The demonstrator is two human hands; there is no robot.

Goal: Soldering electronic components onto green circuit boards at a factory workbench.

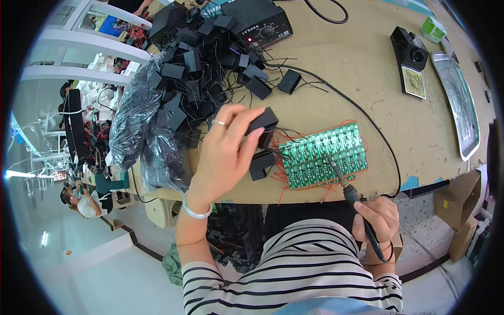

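Note:
My left hand (227, 149) grips a small black box (264, 124) between thumb and fingers, left of a green circuit board panel (323, 156). Dark wires run from that box toward the panel. Another black box (261, 166) lies just below it, at the panel's left edge. In my right hand (379, 218) is a soldering iron (350, 193), its tip pointing up and left over the panel's lower middle. Whether the tip touches the board I cannot tell. Red wires stick out around the panel's edges.
A heap of black boxes with wires (191, 60) and a clear plastic bag (137, 121) fill the left side. Behind them stands a soldering station (262, 23), its cord curving right. An iron stand (409, 55) and a metal tray (458, 102) lie at the right.

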